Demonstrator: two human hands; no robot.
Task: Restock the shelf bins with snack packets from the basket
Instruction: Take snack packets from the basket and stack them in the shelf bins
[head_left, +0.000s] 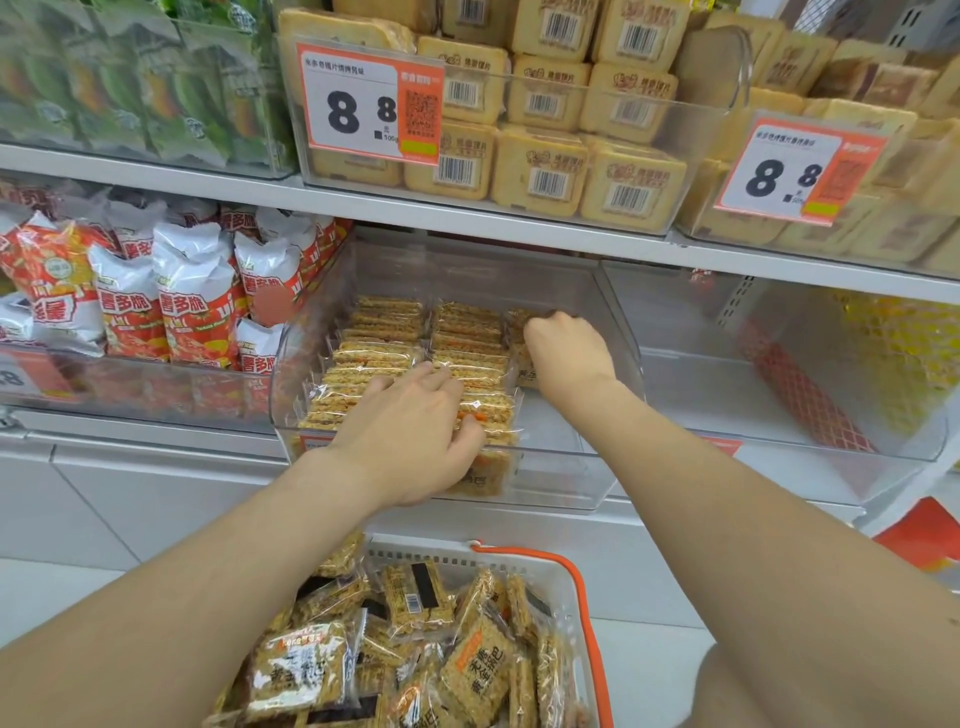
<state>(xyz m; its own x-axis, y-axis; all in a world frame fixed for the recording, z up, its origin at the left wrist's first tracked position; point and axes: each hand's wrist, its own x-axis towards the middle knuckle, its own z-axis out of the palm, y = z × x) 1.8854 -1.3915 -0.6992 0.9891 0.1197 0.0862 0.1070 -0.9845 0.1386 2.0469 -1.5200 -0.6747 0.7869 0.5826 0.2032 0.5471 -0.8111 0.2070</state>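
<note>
At the upper left of the frame, a clear bin (156, 161) holds green packets (171, 104) standing upright. Below it, at middle left, another bin (130, 384) is packed with red-and-white chip bags (182, 312).

In the centre you have a clear shelf bin (561, 488) holding the snack packets (384, 338), golden cracker squares set on edge in rows running front to back. Its right-hand row reaches only part of the way forward. Your left hand (410, 426) lies on the front packets of the middle rows, fingers fairly straight and slightly spread, thumb down against the front. Your right hand (566, 348) is deeper in, at the right-hand row, fingers curled down over the packets there and gripping them.

Above, at top centre, a bin (701, 135) is stacked with beige barcoded packs (540, 171) behind an 8.8 price tag (363, 104). At the bottom centre, the basket (441, 558) with the orange handle is heaped with loose packets (467, 670) of the same cracker.

At middle right, a clear bin (779, 415) holds yellow packets (893, 353) at its far right side.
</note>
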